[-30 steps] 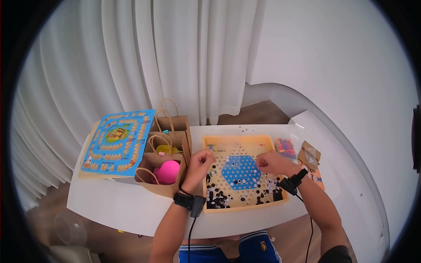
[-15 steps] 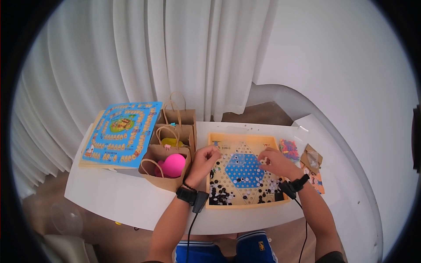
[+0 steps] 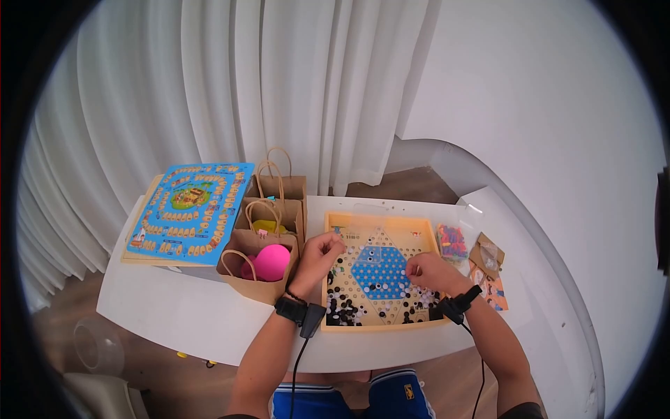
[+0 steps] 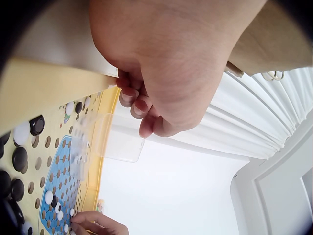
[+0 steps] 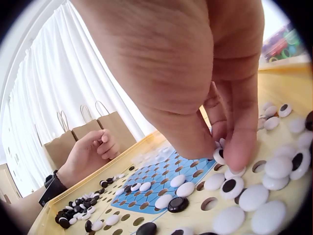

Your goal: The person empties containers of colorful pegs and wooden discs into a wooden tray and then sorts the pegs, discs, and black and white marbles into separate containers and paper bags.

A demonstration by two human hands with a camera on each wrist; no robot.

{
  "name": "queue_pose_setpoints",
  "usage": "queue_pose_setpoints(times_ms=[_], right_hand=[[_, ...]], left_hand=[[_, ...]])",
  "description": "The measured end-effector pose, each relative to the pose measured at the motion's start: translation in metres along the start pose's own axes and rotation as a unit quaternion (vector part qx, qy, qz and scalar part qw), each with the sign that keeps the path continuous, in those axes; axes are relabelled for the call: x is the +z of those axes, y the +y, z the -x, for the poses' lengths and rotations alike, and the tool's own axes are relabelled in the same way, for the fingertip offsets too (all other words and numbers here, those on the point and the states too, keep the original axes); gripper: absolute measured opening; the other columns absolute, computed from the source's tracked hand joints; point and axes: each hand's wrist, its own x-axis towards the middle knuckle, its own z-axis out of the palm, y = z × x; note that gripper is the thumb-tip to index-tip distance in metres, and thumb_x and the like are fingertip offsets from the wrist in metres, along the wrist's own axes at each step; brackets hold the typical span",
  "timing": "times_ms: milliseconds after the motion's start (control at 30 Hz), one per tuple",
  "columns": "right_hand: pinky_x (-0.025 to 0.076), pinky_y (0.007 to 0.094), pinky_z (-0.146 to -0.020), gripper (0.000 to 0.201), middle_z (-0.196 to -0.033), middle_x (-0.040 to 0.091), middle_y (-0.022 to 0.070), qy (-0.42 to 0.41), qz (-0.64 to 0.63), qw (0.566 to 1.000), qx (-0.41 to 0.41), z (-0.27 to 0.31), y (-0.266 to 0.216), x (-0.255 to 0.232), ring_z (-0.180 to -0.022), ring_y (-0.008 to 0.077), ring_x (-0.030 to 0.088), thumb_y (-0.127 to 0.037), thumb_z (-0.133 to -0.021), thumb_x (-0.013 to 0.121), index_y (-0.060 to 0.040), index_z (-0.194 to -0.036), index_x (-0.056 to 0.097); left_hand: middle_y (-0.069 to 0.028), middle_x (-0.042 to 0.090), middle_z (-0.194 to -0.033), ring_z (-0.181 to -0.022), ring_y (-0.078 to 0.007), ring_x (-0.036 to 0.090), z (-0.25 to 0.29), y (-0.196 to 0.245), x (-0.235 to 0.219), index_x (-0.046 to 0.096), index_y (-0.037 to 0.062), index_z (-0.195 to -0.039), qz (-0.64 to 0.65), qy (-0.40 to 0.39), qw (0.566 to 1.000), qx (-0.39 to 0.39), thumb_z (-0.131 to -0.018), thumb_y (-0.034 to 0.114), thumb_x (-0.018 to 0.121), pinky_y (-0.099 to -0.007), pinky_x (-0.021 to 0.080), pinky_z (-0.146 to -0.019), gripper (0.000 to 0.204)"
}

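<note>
A shallow wooden tray point(image 3: 325, 279) holds a board with holes and a blue hexagon point(image 3: 373, 276). Black and white round game pieces point(image 5: 254, 196) lie over its near part, some white ones marked with a black dot. My right hand point(image 3: 436, 272) is at the hexagon's right side, thumb and finger pinching a white game piece point(image 5: 218, 155) with a black dot. Over the tray's left wall, my left hand point(image 3: 319, 258) rests with loosely curled fingers and nothing in them. A clear plastic box point(image 4: 122, 142) lies at the board's far part, dotted pieces showing through it.
Left of the tray stand brown paper bags point(image 3: 255, 292), one with a pink object point(image 3: 272, 262). Behind them lies a blue game board point(image 3: 192, 209). On the right are a box of colourful pieces point(image 3: 452, 241), a brown packet point(image 3: 487, 255) and a printed sheet point(image 3: 494, 290).
My right hand has dipped slightly toward the board, its fingers drawn closer together than half a second ago. My left hand keeps its place at the tray's left wall. The head view has shifted a little.
</note>
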Motion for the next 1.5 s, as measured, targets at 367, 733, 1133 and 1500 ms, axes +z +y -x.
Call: queue_pose_setpoints(times_ms=[367,733,1133,1500], right_hand=[[0.056,0.0333,-0.068,0.012,-0.083,0.075,0.0152,0.073,-0.156,0.985,0.023,-0.043,-0.042,-0.007,-0.072,0.0245,0.072,-0.005,-0.086,0.071,0.0012,-0.096,0.072],[0.053,0.0408,-0.087,0.021,-0.097,0.071,0.0136,-0.015,0.043,0.999,-0.003,-0.009,-0.013,-0.003,-0.096,0.0280,0.067,-0.014,-0.085,0.079,-0.0027,-0.101,0.070],[0.057,0.0348,-0.076,0.014,-0.084,0.073,0.0140,-0.037,0.035,0.996,-0.076,-0.008,-0.007,0.011,-0.079,0.0264,0.071,-0.003,-0.078,0.077,-0.0001,-0.092,0.074],[0.058,0.0335,-0.077,0.016,-0.093,0.076,0.0148,0.064,-0.108,0.992,-0.025,-0.046,-0.038,-0.002,-0.084,0.0228,0.074,-0.004,-0.083,0.074,-0.0004,-0.098,0.075]], left_hand=[[0.0056,0.059,-0.075,-0.070,-0.0016,0.049,0.001,0.005,0.001,0.067,-0.0001,-0.086,-0.019,-0.003,1.000,-0.014,-0.098,0.008,0.063,-0.0209,0.038,-0.064,0.015],[0.0044,0.063,-0.080,-0.075,-0.0019,0.052,0.001,0.002,-0.001,0.065,-0.0004,-0.086,-0.021,-0.017,0.999,-0.019,-0.100,0.009,0.062,-0.0203,0.040,-0.069,0.017],[0.0083,0.049,-0.069,-0.065,-0.0010,0.042,0.000,0.000,0.000,0.066,0.0018,-0.083,-0.002,-0.001,1.000,0.007,-0.098,0.010,0.065,-0.0212,0.032,-0.059,0.017],[0.0079,0.051,-0.069,-0.065,-0.0007,0.043,0.000,0.002,0.001,0.067,0.0014,-0.083,-0.001,0.004,1.000,0.009,-0.097,0.009,0.065,-0.0219,0.033,-0.058,0.016]])
